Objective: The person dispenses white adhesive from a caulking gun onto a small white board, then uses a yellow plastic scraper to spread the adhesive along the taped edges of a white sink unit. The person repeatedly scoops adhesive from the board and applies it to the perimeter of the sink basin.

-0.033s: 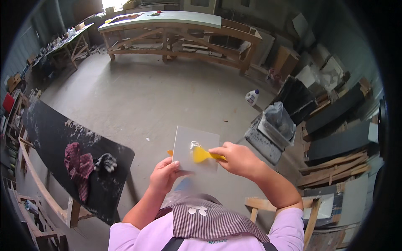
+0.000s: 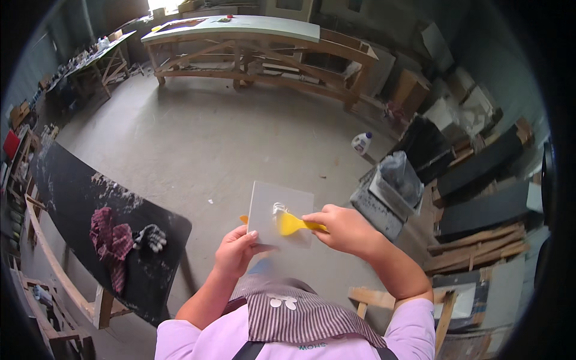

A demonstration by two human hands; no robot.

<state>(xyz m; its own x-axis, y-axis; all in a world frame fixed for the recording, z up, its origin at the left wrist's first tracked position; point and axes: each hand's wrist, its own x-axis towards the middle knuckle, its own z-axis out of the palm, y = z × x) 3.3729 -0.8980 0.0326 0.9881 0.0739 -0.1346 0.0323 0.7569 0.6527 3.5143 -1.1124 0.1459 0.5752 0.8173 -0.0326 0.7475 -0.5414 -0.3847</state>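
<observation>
your left hand [image 2: 234,251] is grasping the pale rectangular board [image 2: 299,199] at its lower left edge, thumb laid on the front face; the board is held up in front of you, tilted, clear of the floor [image 2: 204,138]. your right hand [image 2: 343,228] is closed around the handle of the yellow scraper [image 2: 291,224], whose blade lies over the middle of the board, just below a smear of white paste [image 2: 278,207]; whether the blade touches the face cannot be told. a small orange piece [image 2: 243,219] projects from behind the board's left edge, near your left fingers; its remaining part is hidden. to the left of the board, well apart from it, stands a black counter [image 2: 170,261] bearing a crumpled dark red checked cloth [image 2: 111,240] with a grey glove [image 2: 153,238] just beside it. beyond the board and to its right, a white bottle [image 2: 361,143] stands on the floor, near a clear plastic bag [image 2: 399,180]. far beyond the board is a long white-topped counter [image 2: 270,25] on wooden legs.
</observation>
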